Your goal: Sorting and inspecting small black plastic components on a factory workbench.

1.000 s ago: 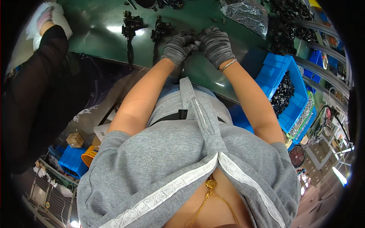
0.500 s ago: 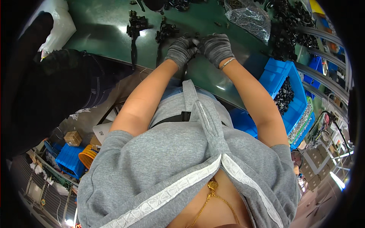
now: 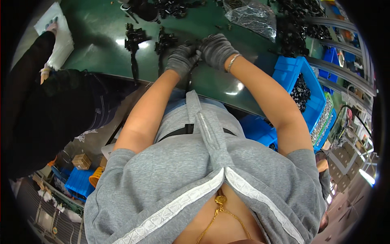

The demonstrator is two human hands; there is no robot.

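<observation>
In grey striped gloves, my left hand and my right hand meet over the green worktable. My left fingers close around a black lever assembly, whose thin lever sticks out below them toward my body. The right fingertips are pinched together against it; the gloves hide any small piece between them. Left of my hands lie two similar black lever assemblies, a nearer one and a farther one, levers pointing toward me.
A clear plastic bag and a heap of black parts lie at the far right. Near my right arm stands a blue bin of black pieces. At left, a co-worker's hand rests on a white translucent pack.
The view has shifted a little, so the table appears moved left and up. My hands stay together at the lever assembly. The co-worker's hand now shows on the white pack.
</observation>
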